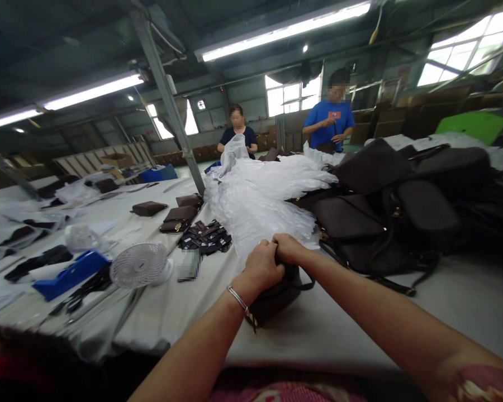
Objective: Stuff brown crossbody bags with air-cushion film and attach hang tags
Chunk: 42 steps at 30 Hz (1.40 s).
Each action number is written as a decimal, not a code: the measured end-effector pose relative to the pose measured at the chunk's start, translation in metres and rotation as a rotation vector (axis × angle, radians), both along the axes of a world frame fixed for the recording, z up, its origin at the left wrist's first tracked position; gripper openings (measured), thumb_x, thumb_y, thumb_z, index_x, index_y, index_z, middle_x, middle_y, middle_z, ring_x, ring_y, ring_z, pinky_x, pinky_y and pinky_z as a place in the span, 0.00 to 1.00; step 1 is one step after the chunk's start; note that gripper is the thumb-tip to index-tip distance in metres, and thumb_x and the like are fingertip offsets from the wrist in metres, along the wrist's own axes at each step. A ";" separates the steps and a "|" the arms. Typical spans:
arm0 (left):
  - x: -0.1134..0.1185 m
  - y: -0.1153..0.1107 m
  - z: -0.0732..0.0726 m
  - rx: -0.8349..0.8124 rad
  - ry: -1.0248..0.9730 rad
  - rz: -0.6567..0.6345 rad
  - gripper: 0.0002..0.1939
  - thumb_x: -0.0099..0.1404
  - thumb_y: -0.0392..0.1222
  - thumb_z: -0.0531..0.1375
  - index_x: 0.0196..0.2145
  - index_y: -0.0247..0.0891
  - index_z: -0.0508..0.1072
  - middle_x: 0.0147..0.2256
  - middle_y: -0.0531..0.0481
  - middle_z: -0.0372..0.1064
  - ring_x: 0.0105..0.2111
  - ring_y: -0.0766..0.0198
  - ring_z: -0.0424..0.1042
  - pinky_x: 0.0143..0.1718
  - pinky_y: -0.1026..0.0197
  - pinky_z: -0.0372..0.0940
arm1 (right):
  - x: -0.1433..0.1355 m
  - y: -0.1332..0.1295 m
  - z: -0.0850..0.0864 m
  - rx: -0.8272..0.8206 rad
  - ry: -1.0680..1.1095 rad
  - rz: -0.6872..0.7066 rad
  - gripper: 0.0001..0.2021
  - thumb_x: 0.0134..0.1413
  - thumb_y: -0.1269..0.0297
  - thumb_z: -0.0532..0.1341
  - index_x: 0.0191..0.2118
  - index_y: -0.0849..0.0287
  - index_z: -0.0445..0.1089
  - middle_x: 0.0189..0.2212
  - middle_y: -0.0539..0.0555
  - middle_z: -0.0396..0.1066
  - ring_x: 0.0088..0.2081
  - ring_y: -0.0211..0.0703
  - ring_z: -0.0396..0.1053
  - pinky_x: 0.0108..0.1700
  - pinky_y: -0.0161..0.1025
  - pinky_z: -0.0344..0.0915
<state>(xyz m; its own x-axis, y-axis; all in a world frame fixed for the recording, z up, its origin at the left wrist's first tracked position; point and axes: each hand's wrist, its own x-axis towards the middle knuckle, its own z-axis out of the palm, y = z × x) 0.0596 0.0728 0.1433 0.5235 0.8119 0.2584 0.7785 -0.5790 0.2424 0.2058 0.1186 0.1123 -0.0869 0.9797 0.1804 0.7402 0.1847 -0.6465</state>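
Note:
A dark brown handbag sits on the white-covered table in front of me, with a gold-coloured metal fitting at its lower left. My left hand is closed on its upper part, a bracelet at the wrist. Right beside it, my right hand is closed at the top of the same bag, fingers bent over the far side. A dark strap loops out to the right of the hands. Just beyond them lies a large heap of clear plastic bags. What exactly the fingertips pinch is hidden.
Piled dark handbags fill the right side. To the left are a white fan, a blue tape dispenser, a heap of dark tags and small brown bags. A metal post rises mid-table. Two people stand across the table.

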 end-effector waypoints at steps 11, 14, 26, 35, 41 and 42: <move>-0.001 0.006 -0.006 0.032 -0.016 -0.001 0.11 0.62 0.40 0.60 0.42 0.40 0.76 0.42 0.46 0.71 0.42 0.56 0.73 0.44 0.58 0.67 | 0.072 -0.029 -0.001 -0.059 0.190 0.245 0.19 0.50 0.67 0.60 0.50 0.61 0.74 0.45 0.56 0.78 0.42 0.45 0.75 0.45 0.40 0.70; -0.001 0.006 -0.008 0.037 -0.032 -0.001 0.12 0.63 0.40 0.60 0.44 0.40 0.76 0.42 0.46 0.72 0.43 0.56 0.73 0.46 0.58 0.68 | 0.069 -0.039 -0.008 -0.025 0.104 0.259 0.19 0.45 0.73 0.62 0.45 0.58 0.77 0.40 0.53 0.79 0.44 0.48 0.74 0.49 0.43 0.68; -0.001 -0.002 -0.008 0.086 0.019 -0.108 0.14 0.68 0.40 0.56 0.50 0.43 0.74 0.45 0.44 0.70 0.45 0.57 0.72 0.47 0.59 0.68 | 0.046 -0.059 0.002 0.063 -0.245 0.087 0.11 0.54 0.73 0.58 0.37 0.60 0.79 0.38 0.63 0.79 0.42 0.55 0.75 0.45 0.43 0.66; 0.002 -0.002 -0.002 0.078 0.203 -0.089 0.15 0.69 0.46 0.54 0.42 0.40 0.80 0.44 0.41 0.72 0.42 0.53 0.74 0.43 0.56 0.70 | 0.044 -0.058 0.014 -0.020 -0.180 -0.052 0.07 0.52 0.72 0.63 0.26 0.61 0.76 0.32 0.66 0.78 0.41 0.60 0.75 0.45 0.47 0.67; -0.001 0.001 -0.006 0.074 0.159 -0.107 0.15 0.68 0.44 0.54 0.38 0.37 0.79 0.42 0.40 0.73 0.41 0.53 0.75 0.44 0.56 0.70 | 0.043 -0.055 0.011 -0.164 0.147 -0.165 0.12 0.57 0.65 0.57 0.24 0.60 0.69 0.18 0.53 0.69 0.19 0.39 0.66 0.21 0.34 0.60; -0.001 0.001 -0.007 0.070 0.146 -0.114 0.14 0.68 0.43 0.54 0.37 0.37 0.79 0.41 0.40 0.73 0.41 0.53 0.75 0.44 0.55 0.70 | 0.038 -0.054 0.011 -0.177 0.200 -0.177 0.11 0.57 0.66 0.56 0.24 0.60 0.67 0.17 0.52 0.69 0.18 0.37 0.65 0.19 0.32 0.58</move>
<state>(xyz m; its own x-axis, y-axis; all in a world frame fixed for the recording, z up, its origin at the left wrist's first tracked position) 0.0586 0.0734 0.1365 0.6471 0.7279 0.2268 0.7307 -0.6770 0.0881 0.2441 0.0643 0.1236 0.1078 0.9942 0.0024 0.6059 -0.0638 -0.7930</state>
